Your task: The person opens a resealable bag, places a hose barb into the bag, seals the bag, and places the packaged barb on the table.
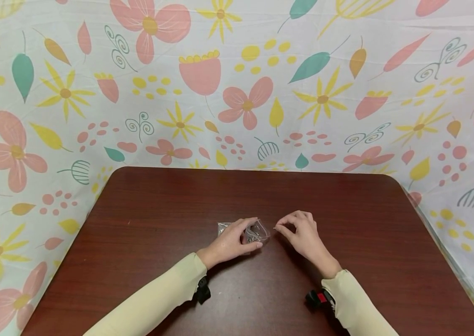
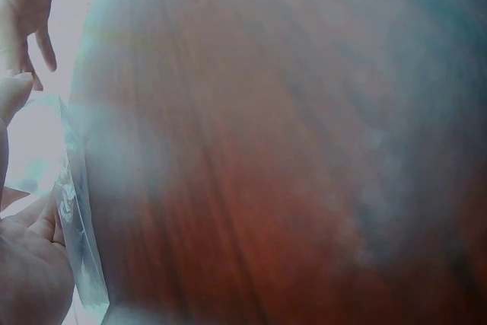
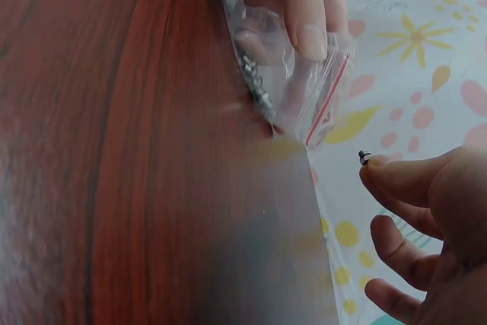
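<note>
My left hand (image 1: 229, 240) grips a small clear zip bag (image 1: 259, 231) from its left side, thumb and fingers around its open-looking mouth. In the right wrist view the bag (image 3: 329, 104) shows a red line along its zip edge, and several tiny shiny metal pieces (image 3: 255, 79) lie inside. Just to the right of the bag, my right hand (image 1: 305, 237) pinches one small metal piece (image 3: 364, 158), dark and silver like a little screw, between thumb and index finger. Its other fingers are loosely bent. The left wrist view catches only the side of the bag (image 2: 82, 245).
Both hands work over the middle of a dark red-brown wooden table (image 1: 170, 200) with rounded far corners. Behind and beside it hangs a white cloth (image 1: 237, 56) printed with flowers and leaves. A black strap device (image 1: 202, 290) sits under the left wrist.
</note>
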`<move>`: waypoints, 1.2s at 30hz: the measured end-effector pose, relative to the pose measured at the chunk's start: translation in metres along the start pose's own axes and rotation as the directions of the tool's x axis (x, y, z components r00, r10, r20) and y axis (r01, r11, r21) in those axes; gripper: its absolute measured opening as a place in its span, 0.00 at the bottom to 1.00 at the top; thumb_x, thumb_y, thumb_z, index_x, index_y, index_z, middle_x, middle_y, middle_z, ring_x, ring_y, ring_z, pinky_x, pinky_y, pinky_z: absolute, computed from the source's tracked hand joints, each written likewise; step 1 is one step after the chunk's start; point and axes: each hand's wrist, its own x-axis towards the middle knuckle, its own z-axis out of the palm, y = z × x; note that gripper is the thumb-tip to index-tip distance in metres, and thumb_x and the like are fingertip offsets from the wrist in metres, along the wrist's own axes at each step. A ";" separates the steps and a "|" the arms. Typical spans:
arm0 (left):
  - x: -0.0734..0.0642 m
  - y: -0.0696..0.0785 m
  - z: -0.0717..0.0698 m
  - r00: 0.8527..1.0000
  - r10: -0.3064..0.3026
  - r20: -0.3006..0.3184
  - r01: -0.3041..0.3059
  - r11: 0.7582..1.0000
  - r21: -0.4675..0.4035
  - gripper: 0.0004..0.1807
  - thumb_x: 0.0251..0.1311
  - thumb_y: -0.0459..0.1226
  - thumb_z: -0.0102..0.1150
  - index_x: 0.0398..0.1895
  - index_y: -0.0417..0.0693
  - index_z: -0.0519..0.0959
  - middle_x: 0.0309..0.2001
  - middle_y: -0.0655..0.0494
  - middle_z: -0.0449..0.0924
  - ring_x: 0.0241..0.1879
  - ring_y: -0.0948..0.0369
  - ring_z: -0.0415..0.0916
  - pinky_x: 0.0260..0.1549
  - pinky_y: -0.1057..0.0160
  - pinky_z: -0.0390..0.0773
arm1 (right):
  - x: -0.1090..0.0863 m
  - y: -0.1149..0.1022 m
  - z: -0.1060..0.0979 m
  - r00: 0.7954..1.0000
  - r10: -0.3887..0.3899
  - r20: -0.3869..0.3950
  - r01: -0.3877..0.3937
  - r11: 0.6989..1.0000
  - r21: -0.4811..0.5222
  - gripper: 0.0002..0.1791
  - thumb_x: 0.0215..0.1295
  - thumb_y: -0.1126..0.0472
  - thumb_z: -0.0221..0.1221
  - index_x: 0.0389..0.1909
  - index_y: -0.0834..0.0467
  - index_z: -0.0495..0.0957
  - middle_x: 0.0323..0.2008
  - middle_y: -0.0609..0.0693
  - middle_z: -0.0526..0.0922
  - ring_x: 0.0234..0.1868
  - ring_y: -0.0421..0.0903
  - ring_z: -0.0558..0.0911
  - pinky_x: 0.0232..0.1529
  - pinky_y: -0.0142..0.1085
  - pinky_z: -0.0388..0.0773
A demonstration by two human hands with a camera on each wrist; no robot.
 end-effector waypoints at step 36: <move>-0.001 0.000 -0.001 1.000 0.015 0.006 -0.015 1.000 -0.017 0.38 0.68 0.47 0.70 0.77 0.46 0.68 0.55 0.48 0.77 0.31 0.70 0.73 0.32 0.69 0.77 | 0.001 -0.009 0.018 0.998 -0.061 0.027 0.062 0.998 -0.006 0.02 0.64 0.61 0.72 0.33 0.54 0.88 0.39 0.52 0.82 0.56 0.64 0.73 0.56 0.66 0.65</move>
